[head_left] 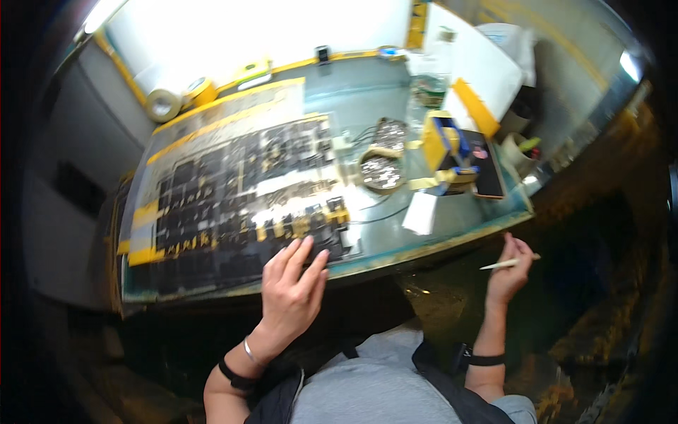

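My left hand (289, 291) lies with its fingers stretched out on the near right part of a dark panel (219, 256). Rows of small black, grey and yellowish pieces cover this panel, and yellow tape runs along its left side. Off the table's right front edge, my right hand (507, 279) pinches a thin, pale, pen-like stick (498, 264), its pointed end toward the left. What kind of tool it is I cannot make out. A round container (382, 189) of shiny silvery bits stands beyond the panel's right edge, with a second heap of silvery bits (390, 132) behind it.
The glass-topped table (385, 244) also bears a yellow and blue tape dispenser (436, 145), a white slip (420, 214) and a dark flat object (489, 173). Tape rolls (164, 106) stand at the back left. A clear bottle (431, 81) and a cup (518, 157) stand right.
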`<state>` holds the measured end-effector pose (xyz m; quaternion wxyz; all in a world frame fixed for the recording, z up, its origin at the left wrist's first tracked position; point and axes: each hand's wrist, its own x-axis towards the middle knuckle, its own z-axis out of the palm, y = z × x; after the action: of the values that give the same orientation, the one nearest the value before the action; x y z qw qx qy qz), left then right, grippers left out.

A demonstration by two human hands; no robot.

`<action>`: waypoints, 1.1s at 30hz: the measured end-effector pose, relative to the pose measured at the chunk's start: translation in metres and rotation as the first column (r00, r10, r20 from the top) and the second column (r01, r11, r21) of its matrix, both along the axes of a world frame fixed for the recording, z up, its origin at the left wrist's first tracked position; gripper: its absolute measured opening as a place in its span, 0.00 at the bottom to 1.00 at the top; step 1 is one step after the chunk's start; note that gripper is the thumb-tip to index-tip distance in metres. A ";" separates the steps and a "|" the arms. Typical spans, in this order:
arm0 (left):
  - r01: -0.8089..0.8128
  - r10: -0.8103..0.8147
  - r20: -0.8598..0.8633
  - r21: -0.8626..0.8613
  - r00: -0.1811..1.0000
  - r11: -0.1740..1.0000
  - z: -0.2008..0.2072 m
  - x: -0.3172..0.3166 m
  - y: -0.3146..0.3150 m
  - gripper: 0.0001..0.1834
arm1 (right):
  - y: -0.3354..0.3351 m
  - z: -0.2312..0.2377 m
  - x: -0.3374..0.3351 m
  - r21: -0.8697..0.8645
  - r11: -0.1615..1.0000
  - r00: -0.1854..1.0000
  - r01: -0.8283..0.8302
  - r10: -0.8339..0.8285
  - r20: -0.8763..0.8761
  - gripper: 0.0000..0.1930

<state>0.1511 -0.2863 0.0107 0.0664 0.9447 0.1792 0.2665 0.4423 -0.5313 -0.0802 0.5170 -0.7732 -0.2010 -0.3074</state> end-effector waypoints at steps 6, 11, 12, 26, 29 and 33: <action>0.158 -0.154 0.138 -0.018 0.978 0.987 -0.001 -0.002 0.004 0.18 | 0.022 0.050 -0.038 0.037 0.938 0.935 -0.346 0.341 0.093 0.29; 0.144 -0.145 0.104 0.010 0.984 0.989 -0.009 0.006 0.001 0.18 | 0.085 0.084 -0.085 -0.246 0.544 0.556 -0.802 0.831 0.023 0.21; 0.144 -0.143 0.113 -0.006 0.983 0.990 -0.010 0.007 0.002 0.18 | 0.095 0.084 -0.092 -0.277 0.497 0.516 -0.823 0.856 0.003 0.08; 0.127 -0.124 0.109 -0.018 0.986 0.992 -0.016 0.008 0.004 0.20 | 0.123 0.077 -0.097 -0.214 0.382 0.410 -0.899 0.906 -0.107 0.10; 0.130 -0.127 0.109 -0.027 0.986 0.991 -0.016 0.008 0.004 0.20 | 0.124 0.077 -0.096 -0.228 0.387 0.418 -0.893 0.902 -0.106 0.09; 0.127 -0.122 0.110 -0.038 0.986 0.991 -0.015 0.008 0.004 0.20 | 0.126 0.078 -0.093 -0.264 0.371 0.407 -0.890 0.908 -0.099 0.09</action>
<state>0.1589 -0.2822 -0.0047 0.1138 0.9366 0.1220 0.3082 0.3496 -0.4057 -0.0022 0.4810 -0.5926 -0.6454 0.0302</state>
